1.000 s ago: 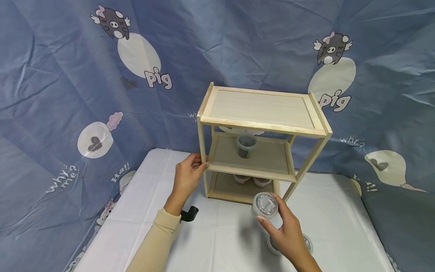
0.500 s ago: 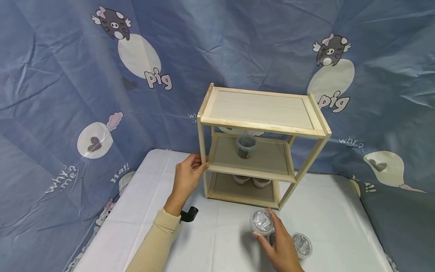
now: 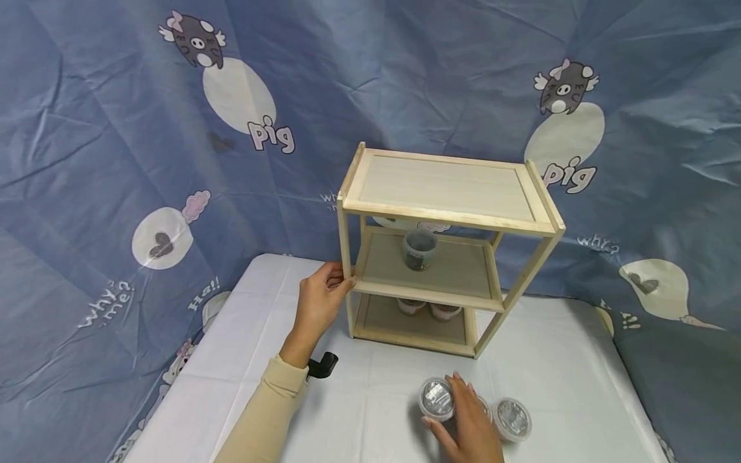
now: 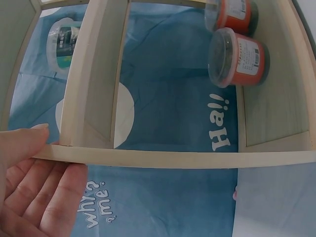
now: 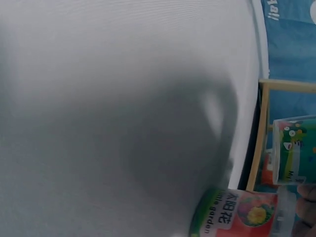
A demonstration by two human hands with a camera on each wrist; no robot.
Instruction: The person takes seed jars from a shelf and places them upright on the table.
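Observation:
My left hand point(image 3: 320, 299) grips the left front post of a three-tier wooden shelf rack point(image 3: 446, 183). In the left wrist view its thumb and curled fingers lie on either side of the post. Low over the table, my right hand point(image 3: 476, 427) holds a small clear-lidded tub point(image 3: 435, 400) between thumb and fingers. That tub's label shows green in the right wrist view. A red-labelled tub point(image 5: 232, 212) with a flower picture stands close by, partly covered by the right hand in the head view. Another lidded tub point(image 3: 512, 419) stands to its right.
On the middle tier sits one tub point(image 3: 418, 252). Two red tubs, one of them nearer point(image 4: 239, 58), stand on the bottom tier. A white cloth point(image 3: 382, 386) covers the table, and a blue patterned curtain point(image 3: 451, 83) hangs behind. A black piece point(image 3: 324, 365) shows at the left wrist.
My right hand has moved down and toward me with the tub, away from the rack and closer to the other tubs. The left hand keeps its place on the post.

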